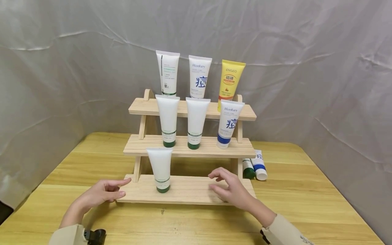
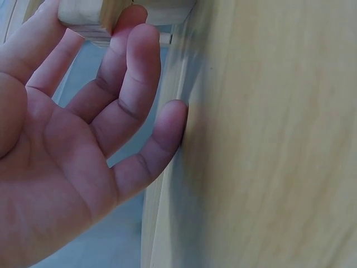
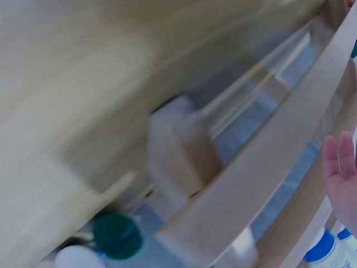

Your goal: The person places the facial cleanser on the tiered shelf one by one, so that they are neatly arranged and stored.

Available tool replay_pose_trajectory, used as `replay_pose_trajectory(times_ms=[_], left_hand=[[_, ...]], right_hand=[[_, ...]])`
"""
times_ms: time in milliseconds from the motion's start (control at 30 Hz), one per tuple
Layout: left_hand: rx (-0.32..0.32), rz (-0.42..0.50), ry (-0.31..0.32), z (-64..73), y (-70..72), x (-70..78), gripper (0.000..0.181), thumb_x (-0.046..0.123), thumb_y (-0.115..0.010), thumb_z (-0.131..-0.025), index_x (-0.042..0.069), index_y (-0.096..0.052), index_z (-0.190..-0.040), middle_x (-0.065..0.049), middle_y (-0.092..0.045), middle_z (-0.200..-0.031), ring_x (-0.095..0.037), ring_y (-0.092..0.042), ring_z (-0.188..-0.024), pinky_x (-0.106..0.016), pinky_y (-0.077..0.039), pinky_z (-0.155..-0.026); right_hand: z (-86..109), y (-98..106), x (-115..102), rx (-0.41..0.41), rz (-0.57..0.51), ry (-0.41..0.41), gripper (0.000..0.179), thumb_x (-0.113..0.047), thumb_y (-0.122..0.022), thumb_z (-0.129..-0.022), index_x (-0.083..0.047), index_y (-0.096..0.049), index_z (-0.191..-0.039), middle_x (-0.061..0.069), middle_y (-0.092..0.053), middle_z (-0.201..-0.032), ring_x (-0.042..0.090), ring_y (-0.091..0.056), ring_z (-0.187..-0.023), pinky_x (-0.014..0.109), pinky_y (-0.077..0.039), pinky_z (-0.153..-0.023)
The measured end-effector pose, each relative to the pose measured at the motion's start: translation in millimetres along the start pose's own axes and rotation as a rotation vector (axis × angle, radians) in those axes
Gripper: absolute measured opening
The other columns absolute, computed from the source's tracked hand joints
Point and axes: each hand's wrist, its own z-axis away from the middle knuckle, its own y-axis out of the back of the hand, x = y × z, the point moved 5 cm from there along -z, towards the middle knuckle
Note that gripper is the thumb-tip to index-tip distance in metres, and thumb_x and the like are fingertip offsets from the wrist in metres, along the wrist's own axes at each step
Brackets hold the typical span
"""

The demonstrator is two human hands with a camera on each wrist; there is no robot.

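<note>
A three-tier wooden display stand [image 1: 190,195] holds upright squeeze tubes. My left hand [image 1: 98,194] is at the left end of its bottom shelf, index finger and thumb at the corner; in the left wrist view the fingers [image 2: 139,67] curl round the board end [image 2: 83,17]. My right hand [image 1: 231,189] hovers over the right part of that shelf, fingers loosely bent, holding nothing. A white tube with a green cap [image 1: 160,170] stands left of middle on the bottom shelf. In the right wrist view my hand [image 3: 341,178] shows only at the right edge.
The middle shelf bears two white green-capped tubes [image 1: 167,119] [image 1: 197,120] and a blue-banded tube [image 1: 229,124]. On top stand two white tubes [image 1: 168,73] [image 1: 199,76] and a yellow tube [image 1: 230,80]. More tubes [image 1: 259,166] lie behind the stand's right side. Grey cloth [image 1: 92,68] surrounds the table [image 1: 294,190].
</note>
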Motion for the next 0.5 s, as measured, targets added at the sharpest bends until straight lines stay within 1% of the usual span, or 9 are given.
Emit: replay_pose_trajectory(times_ms=[67,167,267,333,400,500], left_hand=[[0.002,-0.004,0.002,0.0,-0.3,0.4,0.045,0.01,-0.057,-0.087,-0.01,-0.043,-0.125,0.004,-0.042,-0.067,-0.006,-0.04,-0.057,-0.025,-0.04,-0.05],[0.004,-0.008,0.001,0.0,-0.3,1.0,0.045,0.01,-0.057,-0.087,-0.011,-0.042,-0.125,0.003,-0.045,-0.069,-0.006,-0.04,-0.058,-0.025,-0.04,-0.05],[0.005,-0.008,0.006,-0.1,-0.3,1.2,0.046,0.01,-0.057,-0.087,-0.012,-0.042,-0.125,-0.001,-0.049,-0.077,-0.006,-0.04,-0.058,-0.024,-0.04,-0.05],[0.004,-0.011,0.01,-0.2,-0.3,1.1,0.046,0.01,-0.057,-0.087,-0.012,-0.042,-0.125,-0.001,-0.049,-0.079,-0.006,-0.04,-0.059,-0.024,-0.04,-0.051],[0.002,-0.011,0.01,-0.2,-0.3,1.1,0.046,0.01,-0.057,-0.088,-0.012,-0.041,-0.125,0.0,-0.047,-0.076,-0.006,-0.04,-0.058,-0.024,-0.04,-0.051],[-0.005,-0.01,-0.006,-0.3,-1.0,1.5,0.046,0.01,-0.056,-0.088,-0.013,-0.041,-0.125,0.004,-0.042,-0.067,-0.007,-0.04,-0.057,-0.024,-0.039,-0.049]], right_hand=[[2.9,6.5,-2.3,0.014,0.016,0.005,0.027,0.019,-0.064,-0.07,0.003,-0.056,-0.091,0.01,-0.057,-0.089,0.023,-0.054,-0.081,0.039,-0.049,-0.065],[10.9,15.5,3.3,0.047,0.044,0.036,0.031,0.022,-0.064,-0.065,0.004,-0.056,-0.089,0.011,-0.057,-0.087,0.023,-0.055,-0.078,0.039,-0.049,-0.062],[22.3,24.5,19.0,0.093,0.06,0.068,0.036,0.025,-0.064,-0.061,0.004,-0.057,-0.089,0.01,-0.058,-0.086,0.02,-0.055,-0.078,0.038,-0.048,-0.061],[29.9,30.3,30.3,0.117,0.061,0.073,0.037,0.025,-0.064,-0.06,0.004,-0.058,-0.09,0.01,-0.059,-0.086,0.019,-0.055,-0.079,0.037,-0.049,-0.061],[36.6,36.3,39.2,0.133,0.057,0.065,0.037,0.025,-0.065,-0.061,0.004,-0.058,-0.09,0.008,-0.059,-0.087,0.019,-0.055,-0.08,0.034,-0.049,-0.062],[44.4,45.1,47.0,0.141,0.044,0.041,0.034,0.024,-0.064,-0.064,0.004,-0.058,-0.091,0.008,-0.059,-0.088,0.019,-0.056,-0.079,0.031,-0.049,-0.064]])
